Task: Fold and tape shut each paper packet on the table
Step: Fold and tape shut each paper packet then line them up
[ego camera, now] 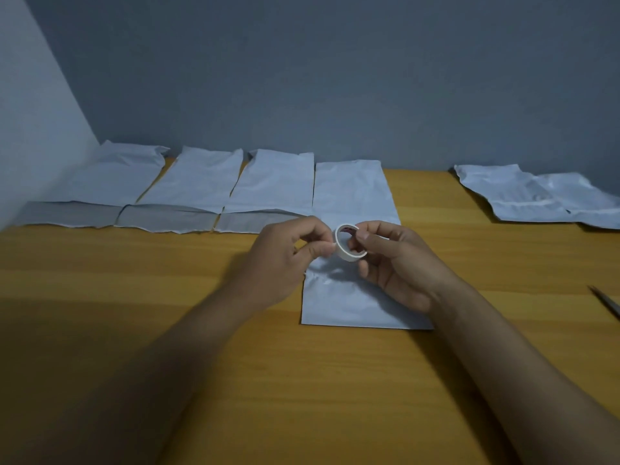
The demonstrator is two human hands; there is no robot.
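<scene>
A small white tape roll [350,244] is held above the middle of the wooden table [167,313]. My right hand [396,263] grips the roll, with the thumb on its rim. My left hand [288,256] pinches at the roll's left edge with thumb and forefinger. Under both hands lies a long white paper packet [352,300], flat and running away from me. Three white packets [188,193] lie side by side at the back left, each with its near end folded over. Two crumpled packets [536,196] rest at the back right.
A thin metal tool [605,302], pointed, lies at the table's right edge. A grey wall stands close behind the packets, and a lighter wall closes in at the left. Bare wood stretches in front of my arms.
</scene>
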